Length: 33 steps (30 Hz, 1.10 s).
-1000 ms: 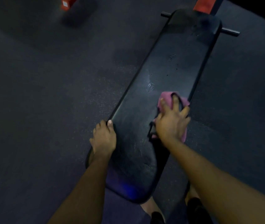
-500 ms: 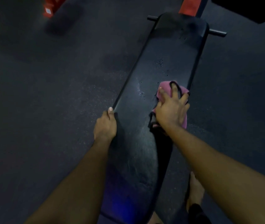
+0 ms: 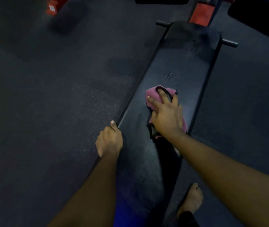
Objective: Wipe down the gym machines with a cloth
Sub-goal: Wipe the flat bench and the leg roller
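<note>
Over the last second the right grip (image 3: 166, 117) has slid the pink cloth (image 3: 153, 94) from the right edge of the long black pad (image 3: 187, 66) in towards its middle and a little farther along. The cloth now lies flat on the pad, just on the near side of a speckle of droplets (image 3: 169, 75). This grip is released rather than clenched: its fingers are spread straight and press the cloth down, with a dark loop on the cloth lying across them. The left grip (image 3: 110, 141) has kept its place on the pad's left edge, grasping it with the thumb laid along the rim, probably to steady the body. I judge the near half of the pad to be covered, while the droplets and the far half are not yet wiped. Nothing lies on the pad between the cloth and its far end, so the stroke ahead looks free. At that end a short crossbar (image 3: 230, 43) sticks out on each side, with a red frame (image 3: 201, 13) beyond, and both may need the cloth worked around them. A bare foot (image 3: 192, 199) stands on the dark floor (image 3: 48, 95) near right of the pad, and a red object (image 3: 52, 7) sits far left, well apart.
</note>
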Motion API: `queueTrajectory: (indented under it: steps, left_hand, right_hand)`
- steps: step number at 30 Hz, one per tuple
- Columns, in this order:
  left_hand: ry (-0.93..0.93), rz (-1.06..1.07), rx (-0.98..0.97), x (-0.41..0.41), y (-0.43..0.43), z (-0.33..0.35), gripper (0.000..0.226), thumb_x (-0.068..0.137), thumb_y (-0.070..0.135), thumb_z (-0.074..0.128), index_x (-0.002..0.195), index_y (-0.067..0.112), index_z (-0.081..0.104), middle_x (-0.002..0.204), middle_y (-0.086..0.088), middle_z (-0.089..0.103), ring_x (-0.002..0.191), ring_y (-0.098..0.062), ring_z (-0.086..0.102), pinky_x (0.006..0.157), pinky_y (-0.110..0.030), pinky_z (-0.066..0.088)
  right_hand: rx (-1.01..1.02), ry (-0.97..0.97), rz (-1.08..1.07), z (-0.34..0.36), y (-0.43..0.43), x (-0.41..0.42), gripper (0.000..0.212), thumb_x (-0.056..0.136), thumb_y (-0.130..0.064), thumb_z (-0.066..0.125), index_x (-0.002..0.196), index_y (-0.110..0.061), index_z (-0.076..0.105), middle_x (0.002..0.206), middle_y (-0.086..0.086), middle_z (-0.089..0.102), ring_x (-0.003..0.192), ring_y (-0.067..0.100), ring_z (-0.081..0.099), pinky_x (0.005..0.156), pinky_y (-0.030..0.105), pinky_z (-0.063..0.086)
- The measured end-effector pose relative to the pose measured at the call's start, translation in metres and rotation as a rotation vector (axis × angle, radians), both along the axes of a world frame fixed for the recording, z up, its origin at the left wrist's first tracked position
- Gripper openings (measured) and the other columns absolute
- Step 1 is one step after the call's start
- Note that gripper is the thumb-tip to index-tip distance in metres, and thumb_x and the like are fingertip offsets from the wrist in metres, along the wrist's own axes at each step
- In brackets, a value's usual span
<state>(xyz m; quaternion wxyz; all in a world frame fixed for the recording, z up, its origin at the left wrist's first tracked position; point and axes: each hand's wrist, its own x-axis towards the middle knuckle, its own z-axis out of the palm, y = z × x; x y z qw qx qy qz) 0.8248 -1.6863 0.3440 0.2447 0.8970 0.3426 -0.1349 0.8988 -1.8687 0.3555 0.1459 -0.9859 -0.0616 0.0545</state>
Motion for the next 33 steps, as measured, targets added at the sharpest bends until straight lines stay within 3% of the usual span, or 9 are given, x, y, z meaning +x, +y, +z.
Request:
queueTrajectory:
  steps: [3,6,9,13,16,22,28,31,33]
  left_hand:
    - [0.001,0.011,-0.007,0.001,0.001,0.002,0.069,0.108,0.047,0.015,0.118,-0.001,0.063,0.119,-0.022,0.065,0.109,-0.038,0.059,0.097,-0.048,0.041]
    - [0.006,0.02,-0.015,0.001,0.002,0.001,0.068,0.108,0.047,0.015,0.113,-0.001,0.064,0.116,-0.022,0.066,0.107,-0.038,0.06,0.096,-0.049,0.041]
    - [0.01,0.035,-0.008,0.001,0.002,0.002,0.066,0.109,0.046,0.017,0.115,0.0,0.064,0.117,-0.022,0.065,0.109,-0.038,0.058,0.096,-0.047,0.04]
    - [0.011,0.049,-0.009,0.002,0.003,-0.001,0.066,0.108,0.048,0.016,0.109,0.003,0.065,0.111,-0.018,0.066,0.104,-0.033,0.059,0.096,-0.048,0.042]
    - [0.011,0.05,-0.008,0.002,0.003,0.0,0.066,0.109,0.047,0.016,0.109,0.003,0.065,0.111,-0.018,0.066,0.103,-0.032,0.059,0.094,-0.045,0.04]
    - [0.045,0.07,-0.018,0.005,0.003,0.0,0.067,0.109,0.046,0.016,0.119,0.001,0.064,0.123,-0.022,0.064,0.114,-0.038,0.058,0.098,-0.046,0.039]
    - [0.005,0.097,-0.022,0.003,0.003,-0.002,0.066,0.108,0.048,0.016,0.109,0.004,0.065,0.114,-0.017,0.066,0.107,-0.034,0.058,0.096,-0.046,0.039]
    - [-0.001,0.102,-0.026,0.003,0.002,-0.002,0.066,0.108,0.048,0.016,0.108,0.004,0.065,0.113,-0.016,0.066,0.106,-0.033,0.058,0.095,-0.046,0.039]
    - [0.008,0.108,-0.027,0.004,0.002,-0.001,0.067,0.108,0.049,0.015,0.112,0.004,0.065,0.116,-0.018,0.065,0.109,-0.034,0.057,0.097,-0.047,0.038]
  right_hand:
    - [-0.027,-0.017,-0.02,0.008,0.019,-0.042,0.062,0.093,-0.028,0.058,0.152,-0.043,0.042,0.167,-0.005,0.023,0.144,0.04,0.03,0.109,0.057,0.039]
    - [-0.026,-0.005,0.269,0.005,0.019,-0.097,0.065,0.091,-0.03,0.058,0.153,-0.041,0.041,0.166,-0.004,0.025,0.142,0.04,0.033,0.106,0.058,0.042]
    - [-0.03,-0.01,0.416,0.002,0.01,-0.044,0.06,0.093,-0.035,0.053,0.151,-0.044,0.041,0.168,-0.004,0.018,0.146,0.042,0.027,0.105,0.053,0.044]
    - [-0.073,0.001,0.275,0.003,0.028,0.061,0.058,0.093,-0.033,0.061,0.148,-0.043,0.048,0.168,-0.002,0.019,0.144,0.041,0.025,0.11,0.056,0.038]
    - [-0.026,-0.036,0.139,0.01,0.041,0.048,0.054,0.094,-0.026,0.059,0.145,-0.041,0.051,0.168,-0.002,0.021,0.14,0.037,0.031,0.109,0.051,0.041]
    - [0.013,-0.046,0.633,0.004,0.036,-0.026,0.057,0.085,-0.033,0.057,0.141,-0.04,0.055,0.166,-0.001,0.026,0.135,0.038,0.035,0.097,0.048,0.044]
    - [-0.08,-0.044,0.296,0.006,0.035,0.095,0.048,0.09,-0.031,0.062,0.138,-0.039,0.059,0.166,-0.001,0.025,0.137,0.042,0.033,0.103,0.052,0.042]
    - [-0.019,-0.017,0.106,0.016,0.023,0.064,0.053,0.092,-0.029,0.063,0.143,-0.04,0.055,0.167,-0.002,0.022,0.142,0.039,0.028,0.11,0.053,0.037]
    - [-0.054,-0.063,0.232,0.019,0.026,0.007,0.062,0.087,-0.03,0.063,0.147,-0.04,0.05,0.167,0.0,0.023,0.14,0.043,0.031,0.106,0.053,0.04]
